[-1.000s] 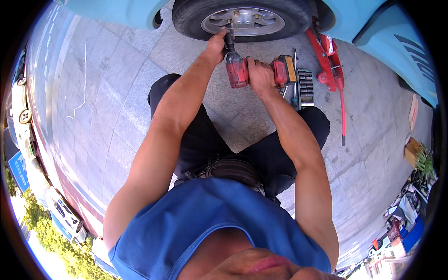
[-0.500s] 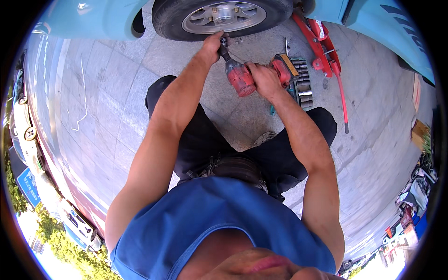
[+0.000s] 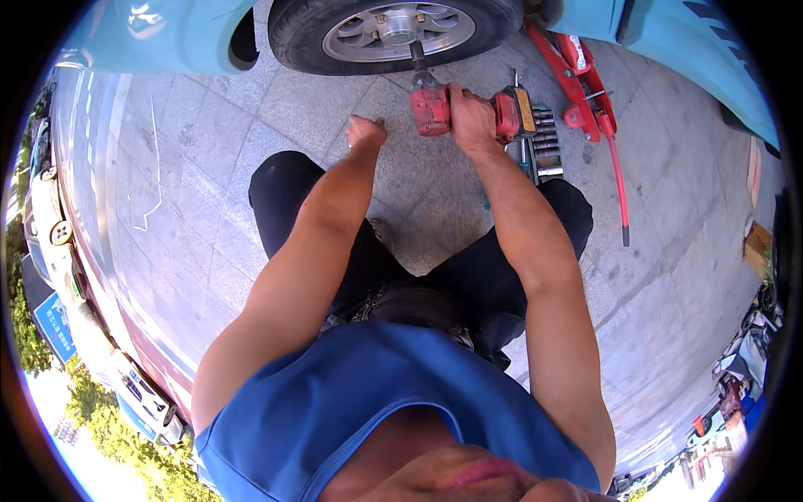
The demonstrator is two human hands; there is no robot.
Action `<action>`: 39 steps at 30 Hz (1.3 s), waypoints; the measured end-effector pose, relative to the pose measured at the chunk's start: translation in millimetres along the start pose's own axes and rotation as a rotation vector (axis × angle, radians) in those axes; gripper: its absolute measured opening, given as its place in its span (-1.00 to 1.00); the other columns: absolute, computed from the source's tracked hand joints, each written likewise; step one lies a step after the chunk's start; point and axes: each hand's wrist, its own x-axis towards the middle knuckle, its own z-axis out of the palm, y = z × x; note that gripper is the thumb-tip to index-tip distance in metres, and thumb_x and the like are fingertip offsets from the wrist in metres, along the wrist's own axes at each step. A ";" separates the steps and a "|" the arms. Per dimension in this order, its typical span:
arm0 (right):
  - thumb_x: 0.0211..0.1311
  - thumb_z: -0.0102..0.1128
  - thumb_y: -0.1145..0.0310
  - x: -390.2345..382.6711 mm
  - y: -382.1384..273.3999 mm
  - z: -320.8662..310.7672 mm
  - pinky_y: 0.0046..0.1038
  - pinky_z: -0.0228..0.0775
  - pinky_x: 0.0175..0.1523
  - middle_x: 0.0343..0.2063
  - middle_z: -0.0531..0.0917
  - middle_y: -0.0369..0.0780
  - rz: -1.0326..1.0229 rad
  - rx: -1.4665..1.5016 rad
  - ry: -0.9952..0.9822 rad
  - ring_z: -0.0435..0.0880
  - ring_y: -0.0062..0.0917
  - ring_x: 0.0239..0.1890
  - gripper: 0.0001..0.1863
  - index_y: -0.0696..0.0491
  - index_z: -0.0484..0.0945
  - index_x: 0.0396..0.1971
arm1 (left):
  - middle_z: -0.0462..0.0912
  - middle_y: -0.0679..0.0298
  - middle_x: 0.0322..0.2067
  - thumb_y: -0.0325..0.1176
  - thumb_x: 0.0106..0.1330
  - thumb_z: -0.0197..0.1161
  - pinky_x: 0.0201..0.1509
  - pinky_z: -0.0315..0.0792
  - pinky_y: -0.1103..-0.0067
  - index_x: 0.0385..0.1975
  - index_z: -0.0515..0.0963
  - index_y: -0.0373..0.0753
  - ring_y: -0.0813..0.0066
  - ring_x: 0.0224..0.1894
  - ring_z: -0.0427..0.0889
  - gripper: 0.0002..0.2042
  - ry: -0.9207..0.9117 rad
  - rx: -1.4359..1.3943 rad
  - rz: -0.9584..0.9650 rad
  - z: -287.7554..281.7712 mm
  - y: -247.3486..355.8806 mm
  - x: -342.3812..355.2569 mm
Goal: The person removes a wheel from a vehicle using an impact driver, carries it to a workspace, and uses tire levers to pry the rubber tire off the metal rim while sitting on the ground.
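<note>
Just short of the wheel (image 3: 397,28), the right hand (image 3: 473,119) has its fingers folded firmly round the handle of a red impact wrench (image 3: 430,111), a scuffed body with a dark tapered nose at its far end and a blocky battery (image 3: 514,115) to the right. From that nose a dark metal shaft (image 3: 418,57) reaches over the near edge of the rim; I cannot make out whether it sits on a nut. To the left, the left hand (image 3: 366,131) hangs apart from the wrench, fingers loosely curled; whether they close on anything I can't tell from here. The wheel is silver metal, spoked, with brassy nuts (image 3: 381,18) round a raised hub, inside a matt black rubber tyre (image 3: 297,48). Just right of the battery lies a row of shiny cylindrical sockets (image 3: 546,138). Farther right slants a glossy red jack (image 3: 577,92), its slim rod handle (image 3: 620,188) dark-tipped. Smooth pale-blue bodywork (image 3: 150,38) curves along the far side, and grey stone slabs (image 3: 209,142), mottled and jointed, spread beneath.
</note>
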 end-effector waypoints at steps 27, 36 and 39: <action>0.30 0.02 0.38 25.0 -18.1 31.2 -0.17 0.55 -0.04 -0.26 0.70 -0.08 0.034 -0.077 0.043 0.74 -0.19 -0.19 -0.83 0.05 0.51 -0.18 | 0.66 -0.14 -0.04 0.00 0.36 0.28 0.09 0.53 0.24 -0.03 0.49 -0.46 -0.10 0.01 0.65 -0.47 0.000 -0.357 -0.129 -2.8 -108.8 43.5; 0.32 0.00 0.36 19.2 -7.4 20.9 -0.20 0.56 -0.04 -0.28 0.72 -0.10 0.019 -0.140 -0.008 0.75 -0.20 -0.20 -0.83 0.04 0.52 -0.17 | 0.57 0.29 -0.44 -0.39 0.36 0.22 -0.35 0.47 0.55 -0.15 0.52 -0.26 0.48 -0.39 0.56 -0.85 -0.816 -1.274 -0.053 -86.1 74.9 -12.1; 0.31 0.02 0.36 15.2 -5.6 17.0 -0.21 0.54 -0.02 -0.27 0.72 -0.11 0.005 -0.127 -0.013 0.75 -0.21 -0.19 -0.82 0.03 0.52 -0.15 | 0.54 0.34 -0.47 -0.39 0.37 0.20 -0.44 0.44 0.60 -0.13 0.53 -0.24 0.50 -0.45 0.54 -0.85 -0.803 -1.052 -0.036 -105.7 94.4 -9.9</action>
